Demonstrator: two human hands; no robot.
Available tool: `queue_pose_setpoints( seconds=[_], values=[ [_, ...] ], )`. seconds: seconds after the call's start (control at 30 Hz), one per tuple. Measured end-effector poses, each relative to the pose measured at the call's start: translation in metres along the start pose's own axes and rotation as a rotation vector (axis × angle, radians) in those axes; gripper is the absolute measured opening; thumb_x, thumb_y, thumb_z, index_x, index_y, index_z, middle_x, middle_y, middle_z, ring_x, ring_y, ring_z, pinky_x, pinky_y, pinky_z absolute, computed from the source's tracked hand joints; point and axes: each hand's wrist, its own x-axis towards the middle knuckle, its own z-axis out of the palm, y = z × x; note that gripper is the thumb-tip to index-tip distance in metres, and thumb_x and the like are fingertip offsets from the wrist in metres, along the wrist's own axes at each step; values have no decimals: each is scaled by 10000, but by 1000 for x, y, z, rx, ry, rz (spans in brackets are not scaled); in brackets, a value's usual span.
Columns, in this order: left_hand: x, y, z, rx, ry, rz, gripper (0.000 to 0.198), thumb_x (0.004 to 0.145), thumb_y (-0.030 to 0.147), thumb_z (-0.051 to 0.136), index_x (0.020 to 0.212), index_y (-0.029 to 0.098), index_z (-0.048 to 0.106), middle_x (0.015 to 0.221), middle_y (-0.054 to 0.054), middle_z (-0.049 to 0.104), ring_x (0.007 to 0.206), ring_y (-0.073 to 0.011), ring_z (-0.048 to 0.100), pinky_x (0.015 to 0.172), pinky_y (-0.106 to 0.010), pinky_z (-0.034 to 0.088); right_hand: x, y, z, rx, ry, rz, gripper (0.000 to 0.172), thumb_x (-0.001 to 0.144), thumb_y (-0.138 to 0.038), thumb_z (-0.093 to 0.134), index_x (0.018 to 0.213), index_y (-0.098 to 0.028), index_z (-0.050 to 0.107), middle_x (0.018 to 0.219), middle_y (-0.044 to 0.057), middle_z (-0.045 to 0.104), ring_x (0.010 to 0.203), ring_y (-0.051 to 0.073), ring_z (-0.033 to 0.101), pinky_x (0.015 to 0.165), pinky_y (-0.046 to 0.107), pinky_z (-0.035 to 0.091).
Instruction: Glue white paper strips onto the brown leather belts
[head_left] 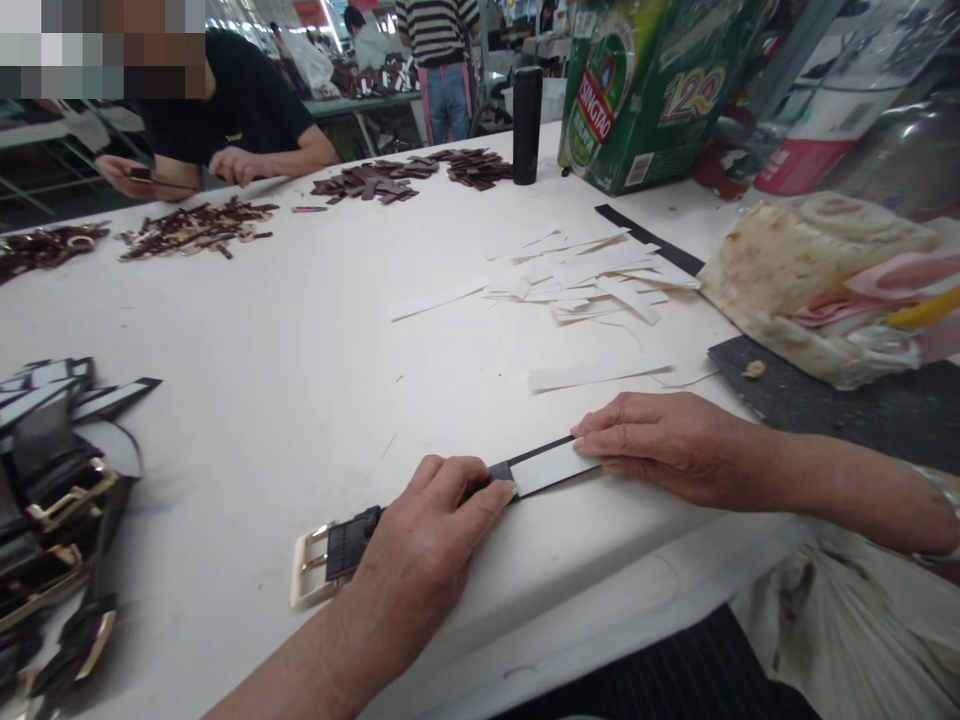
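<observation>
A dark belt strap with a gold-coloured buckle [311,567] lies at the table's near edge, slanting up to the right. A white strip [546,470] lies along its upper face. My left hand [424,545] is closed over the strap just right of the buckle, with thumb and fingertips at the white strip's left end. My right hand [667,445] holds the strap farther right, fingers together on the white strip and thumb along the near edge. It hides the strap's right end. Beyond it lies a loose off-white paper strip [600,374].
Several paper strips [592,275] lie beyond my hands. Belts with buckles [64,520] are heaped at left. At right are a wrapped flatbread [810,280], a green carton [645,100] and a black bottle [526,125]. A person [240,110] sits across, near small dark-brown pieces [375,180].
</observation>
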Motion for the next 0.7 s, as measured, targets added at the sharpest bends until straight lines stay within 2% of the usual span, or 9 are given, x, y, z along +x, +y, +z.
queue_pose_setpoints(
  seconds=[0.23, 0.37, 0.7],
  values=[
    [1, 1, -2, 65, -29, 31, 344, 961, 86, 490, 1257, 211, 615, 1099, -81, 578, 930, -202, 505, 731, -301, 513, 4, 2, -3, -8, -34, 13, 295, 965, -158, 570, 1249, -217, 626, 1204, 74, 652, 1080, 174, 607, 933, 292, 505],
    [3, 1, -3, 77, -20, 41, 358, 956, 73, 478, 1259, 212, 611, 1104, -83, 572, 926, -203, 505, 736, -303, 520, 6, 1, -4, -16, -35, -4, 264, 976, -169, 561, 1229, -202, 626, 1194, 75, 652, 1069, 173, 602, 920, 291, 500],
    [5, 2, -3, 126, -86, 45, 456, 935, 24, 423, 1338, 195, 551, 1123, -104, 548, 921, -217, 472, 750, -345, 539, 10, -6, -7, -50, -58, 3, 217, 994, -170, 524, 1171, -178, 648, 1178, 91, 665, 1038, 194, 611, 882, 319, 508]
  ],
)
